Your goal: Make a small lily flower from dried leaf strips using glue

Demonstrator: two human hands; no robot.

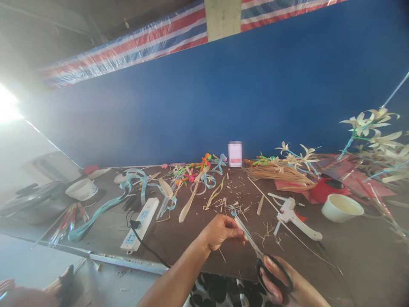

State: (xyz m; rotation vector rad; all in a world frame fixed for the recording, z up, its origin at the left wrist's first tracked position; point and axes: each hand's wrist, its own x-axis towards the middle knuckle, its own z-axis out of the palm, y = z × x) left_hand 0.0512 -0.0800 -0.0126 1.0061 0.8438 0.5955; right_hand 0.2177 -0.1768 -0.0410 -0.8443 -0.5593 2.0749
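Note:
My left hand [222, 233] is closed over the brown table [191, 243], thumb and fingers pinched on a small pale piece [244, 233]. From the right, my right hand [276, 277] has its fingers through the black handles of the scissors [255, 247]. The scissor blades point up and left, past my left fingertips. A bit of light blue material [234, 212] shows by the blade tips. Thin pale scraps [236, 187] are scattered on the table beyond my hands.
A white glue gun [295, 219] lies right of my hands, near a white cup [341, 208]. A power strip [140, 224] with a black cord is at left. Light blue ribbon [96, 211], dried strips [281, 175] and pale flowers [367, 123] lie around. Another person's hand [60, 281] shows bottom left.

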